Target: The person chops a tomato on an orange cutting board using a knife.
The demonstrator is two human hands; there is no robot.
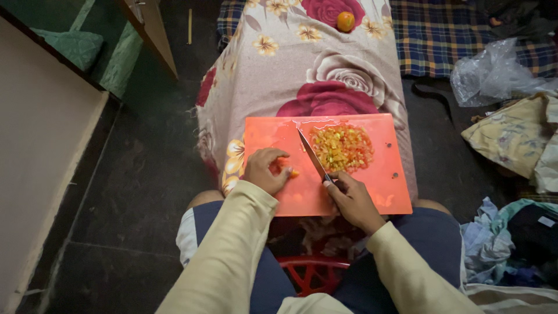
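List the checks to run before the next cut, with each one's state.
1. Right hand grips knife handle: ok.
2. Left hand pins the piece: ok.
3. Left fingertips curled away from blade: cannot tell.
4. Blade apart from left hand: ok.
5. Chopped pile lies beyond the blade, away from the piece: ok.
6. Board sits fully on the cloth: not ok, near edge overhangs the lap.

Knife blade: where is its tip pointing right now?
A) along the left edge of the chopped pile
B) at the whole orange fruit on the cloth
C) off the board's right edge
A: the knife in the right hand lies against the left side of the chopped pile on the cutting board.
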